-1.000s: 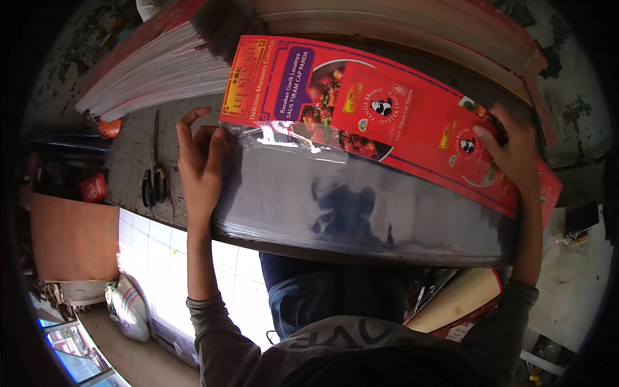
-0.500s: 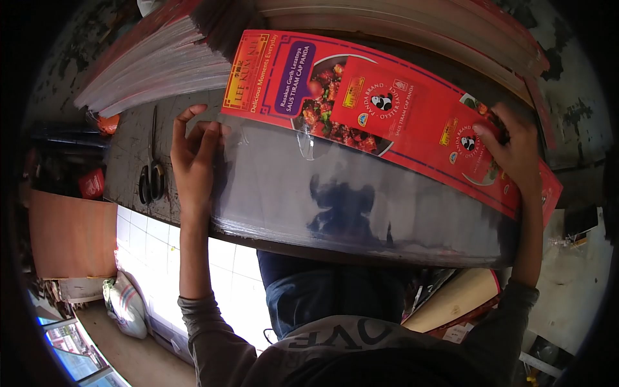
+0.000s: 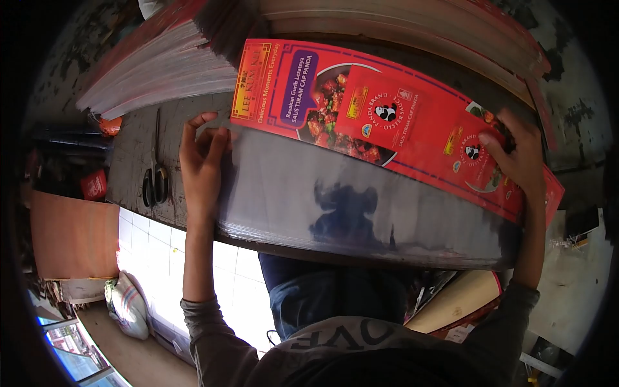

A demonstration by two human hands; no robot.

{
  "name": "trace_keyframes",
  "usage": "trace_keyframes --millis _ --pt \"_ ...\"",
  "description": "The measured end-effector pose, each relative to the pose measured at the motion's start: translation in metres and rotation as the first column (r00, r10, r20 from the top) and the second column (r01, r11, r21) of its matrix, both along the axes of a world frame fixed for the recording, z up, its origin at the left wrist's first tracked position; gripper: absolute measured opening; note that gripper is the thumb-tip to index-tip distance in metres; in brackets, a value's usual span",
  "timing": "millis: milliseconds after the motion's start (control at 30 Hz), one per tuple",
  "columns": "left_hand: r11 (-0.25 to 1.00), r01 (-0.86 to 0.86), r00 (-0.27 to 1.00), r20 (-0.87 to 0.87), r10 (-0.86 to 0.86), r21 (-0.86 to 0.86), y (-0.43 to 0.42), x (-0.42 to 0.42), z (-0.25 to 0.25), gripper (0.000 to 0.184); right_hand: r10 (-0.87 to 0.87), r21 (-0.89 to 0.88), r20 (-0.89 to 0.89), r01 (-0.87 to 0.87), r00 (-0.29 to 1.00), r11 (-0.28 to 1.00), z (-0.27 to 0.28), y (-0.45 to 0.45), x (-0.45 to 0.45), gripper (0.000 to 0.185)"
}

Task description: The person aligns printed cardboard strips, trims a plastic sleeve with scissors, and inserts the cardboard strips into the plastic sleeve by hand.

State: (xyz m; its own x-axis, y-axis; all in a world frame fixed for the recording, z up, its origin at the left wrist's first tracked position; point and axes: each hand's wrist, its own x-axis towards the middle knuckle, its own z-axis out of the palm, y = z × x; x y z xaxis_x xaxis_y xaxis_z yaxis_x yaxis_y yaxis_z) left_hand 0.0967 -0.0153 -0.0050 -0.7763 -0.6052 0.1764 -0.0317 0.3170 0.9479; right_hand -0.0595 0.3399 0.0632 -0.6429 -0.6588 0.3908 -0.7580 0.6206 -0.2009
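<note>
A long red printed sheet (image 3: 438,151) with oyster sauce pictures and lettering lies slantwise over a stack of glossy clear plastic sheets (image 3: 277,187). My right hand (image 3: 519,155) grips the printed sheet near its right end, thumb on top and fingers by the far edge. At the left edge of the plastic stack, my left hand (image 3: 205,158) is closed in a pinch, close to the printed sheet's lower left corner. What lies between those fingertips is too small to make out. Black-handled scissors (image 3: 155,184) rest on the worn table to the left.
Thick stacks of sheets stand at the back left (image 3: 161,64) and along the back (image 3: 412,32). The scratched dark tabletop (image 3: 126,174) shows on the left. Below it are a brown board (image 3: 74,235) and a white sack (image 3: 127,306) by the bright tiled floor.
The printed sheet has shifted slightly right and toward me. My left hand has moved a little the same way. A bright ripple on the plastic below the sheet has gone.
</note>
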Motion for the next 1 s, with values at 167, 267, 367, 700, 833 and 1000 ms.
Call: trace_keyframes --millis 167,267,367,700,833,1000 --pt "0.998 0.017 1.0 -0.01 -0.016 0.066 0.002 0.001 0.002 0.023 0.032 0.015 0.058 -0.033 0.998 0.999 -0.003 -0.002 -0.005 0.027" --pt "0.998 0.03 0.999 -0.015 -0.029 0.049 0.001 0.002 0.002 0.024 0.088 0.023 0.021 -0.088 0.996 0.996 -0.004 -0.002 -0.008 0.026" --pt "0.998 0.033 0.999 -0.02 -0.032 0.05 0.002 0.001 0.001 0.023 0.081 -0.003 0.08 -0.081 0.994 0.997 -0.005 -0.001 -0.008 0.025" --pt "0.999 0.034 0.999 0.021 -0.035 0.021 0.004 0.002 0.004 0.021 0.141 0.103 0.166 -0.159 0.976 0.982 -0.014 -0.004 -0.012 0.026" --pt "0.997 0.055 0.998 -0.036 -0.057 -0.051 0.001 -0.002 0.001 0.022 0.103 0.176 0.282 -0.157 0.954 0.972 -0.019 -0.004 -0.017 0.029" --pt "0.742 0.078 0.997 0.063 -0.049 -0.665 0.001 -0.011 0.018 0.025 0.106 0.157 0.125 -0.126 0.986 0.98 -0.007 -0.005 -0.004 0.03"
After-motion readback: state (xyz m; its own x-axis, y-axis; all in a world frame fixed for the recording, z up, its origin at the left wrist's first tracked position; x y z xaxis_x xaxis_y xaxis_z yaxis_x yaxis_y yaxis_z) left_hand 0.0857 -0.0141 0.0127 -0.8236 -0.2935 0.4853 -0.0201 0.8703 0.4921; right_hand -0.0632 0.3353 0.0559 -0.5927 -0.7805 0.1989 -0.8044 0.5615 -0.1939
